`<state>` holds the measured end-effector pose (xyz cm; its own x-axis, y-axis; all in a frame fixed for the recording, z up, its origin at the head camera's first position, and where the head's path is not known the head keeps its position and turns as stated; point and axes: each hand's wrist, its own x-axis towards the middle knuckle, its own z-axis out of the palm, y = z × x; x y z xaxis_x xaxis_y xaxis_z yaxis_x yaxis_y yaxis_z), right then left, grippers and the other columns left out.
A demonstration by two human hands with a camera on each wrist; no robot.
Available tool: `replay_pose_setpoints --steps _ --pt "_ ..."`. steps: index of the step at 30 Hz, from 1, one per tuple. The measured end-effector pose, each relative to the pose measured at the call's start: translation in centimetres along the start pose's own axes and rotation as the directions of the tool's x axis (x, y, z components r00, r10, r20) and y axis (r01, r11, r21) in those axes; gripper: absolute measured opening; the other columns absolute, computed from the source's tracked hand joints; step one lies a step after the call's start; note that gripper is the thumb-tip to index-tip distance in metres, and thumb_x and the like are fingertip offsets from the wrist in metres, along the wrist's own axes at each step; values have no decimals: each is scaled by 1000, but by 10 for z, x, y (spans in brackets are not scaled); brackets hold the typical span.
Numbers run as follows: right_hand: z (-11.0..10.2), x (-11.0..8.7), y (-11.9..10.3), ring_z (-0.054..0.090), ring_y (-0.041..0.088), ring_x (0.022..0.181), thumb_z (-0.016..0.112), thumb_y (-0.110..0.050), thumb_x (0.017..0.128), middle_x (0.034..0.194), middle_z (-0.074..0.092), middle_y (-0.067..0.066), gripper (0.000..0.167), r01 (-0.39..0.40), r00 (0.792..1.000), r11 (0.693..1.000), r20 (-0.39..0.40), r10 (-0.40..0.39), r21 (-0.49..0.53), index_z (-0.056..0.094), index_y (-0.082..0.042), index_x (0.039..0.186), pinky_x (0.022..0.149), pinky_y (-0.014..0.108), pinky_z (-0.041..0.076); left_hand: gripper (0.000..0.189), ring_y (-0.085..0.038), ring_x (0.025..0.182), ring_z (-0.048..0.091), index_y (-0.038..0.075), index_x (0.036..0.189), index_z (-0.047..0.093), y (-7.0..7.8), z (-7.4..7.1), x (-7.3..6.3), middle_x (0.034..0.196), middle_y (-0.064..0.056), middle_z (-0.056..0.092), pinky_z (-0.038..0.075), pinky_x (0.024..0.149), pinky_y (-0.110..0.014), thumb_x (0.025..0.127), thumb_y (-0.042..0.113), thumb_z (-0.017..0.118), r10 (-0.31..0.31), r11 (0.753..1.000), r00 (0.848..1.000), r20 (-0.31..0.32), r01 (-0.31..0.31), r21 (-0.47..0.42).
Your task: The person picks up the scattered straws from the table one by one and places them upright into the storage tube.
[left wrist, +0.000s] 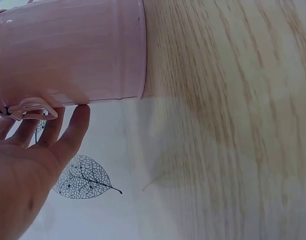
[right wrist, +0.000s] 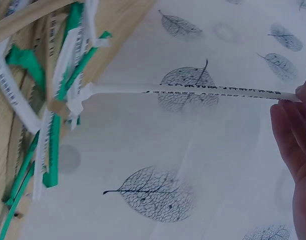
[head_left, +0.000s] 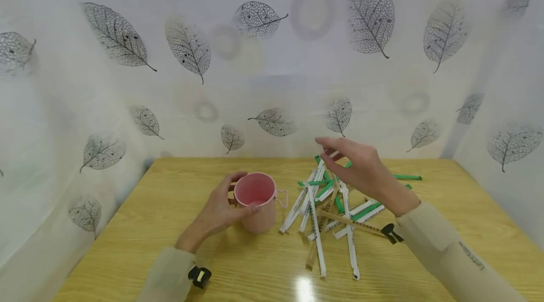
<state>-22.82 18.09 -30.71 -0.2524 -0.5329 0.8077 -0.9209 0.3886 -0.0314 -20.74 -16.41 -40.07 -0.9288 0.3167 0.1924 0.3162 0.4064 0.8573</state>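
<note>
A pink cup with small wire-like side handles stands upright on the wooden table. My left hand grips it from the left, thumb across the front and fingers around the far side; the left wrist view shows fingertips touching the cup wall. Over on the right, my right hand is raised above a loose pile of paper-wrapped straws. In the right wrist view its thumb and fingers pinch the end of a white-wrapped straw with dark printing. That straw's other end reaches down toward the pile.
White, green and brown wrapped straws lie crossed over each other right of the cup, including a green one at the far right. Behind the wooden table hangs a pale leaf-printed cloth, which also covers both sides.
</note>
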Motion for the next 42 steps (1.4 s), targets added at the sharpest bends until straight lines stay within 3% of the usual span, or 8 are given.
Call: replay_pose_setpoints --steps 3,8,13,16,19,26,36,42 --pt "4 17 -1 75 20 79 78 17 74 100 76 13 58 -30 997 998 -62 34 63 65 2 128 70 24 61 82 -33 119 63 15 151 40 -1 0 0 141 -11 56 57 92 -33 84 32 84 12 1000 1000 -2 -12 8" --pt "14 45 -5 76 22 81 78 13 78 94 76 16 48 -100 979 975 -155 132 198 66 5 124 71 22 61 81 -32 119 63 14 151 40 -2 0 0 141 -10 57 57 90 -33 85 33 83 20 1000 1000 -5 -20 18" --pt "22 72 -16 76 17 86 76 11 83 94 74 19 44 -144 957 913 -182 227 382 63 8 125 74 27 63 78 -30 119 62 16 150 42 -1 1 1 141 -9 56 57 89 -30 85 32 83 28 999 1000 -12 -28 15" --pt "31 83 -21 75 16 86 75 12 83 93 74 19 44 -134 951 889 -195 240 437 63 9 125 74 30 63 78 -30 120 61 15 150 41 -1 0 1 142 -9 56 57 90 -29 85 31 83 26 1000 1000 -11 -26 16" --pt "41 88 -24 76 19 84 76 14 82 92 74 19 44 -116 953 890 -203 225 441 63 9 124 73 29 63 79 -29 120 61 13 150 41 -2 0 2 141 -10 56 57 90 -29 86 31 82 22 1000 1000 -8 -21 22" --pt "63 83 -25 76 26 83 76 11 83 94 76 17 43 -130 961 899 -171 218 419 64 5 124 71 26 63 79 -30 117 64 15 151 40 -3 0 2 138 -11 56 57 90 -30 86 33 82 8 1000 1000 2 -8 5" --pt "83 55 -20 76 27 83 75 12 84 94 74 18 42 -187 967 883 -77 243 431 65 4 124 71 24 62 76 -29 117 64 18 151 42 -3 1 3 139 -11 56 57 89 -27 87 29 81 51 999 999 0 -51 -10" --pt "94 39 -20 77 26 84 75 10 85 95 75 18 40 -242 962 882 -18 273 405 65 3 124 71 23 62 76 -30 117 64 17 150 42 -3 0 2 138 -12 57 59 90 -32 86 28 82 48 999 999 -1 -48 -17"
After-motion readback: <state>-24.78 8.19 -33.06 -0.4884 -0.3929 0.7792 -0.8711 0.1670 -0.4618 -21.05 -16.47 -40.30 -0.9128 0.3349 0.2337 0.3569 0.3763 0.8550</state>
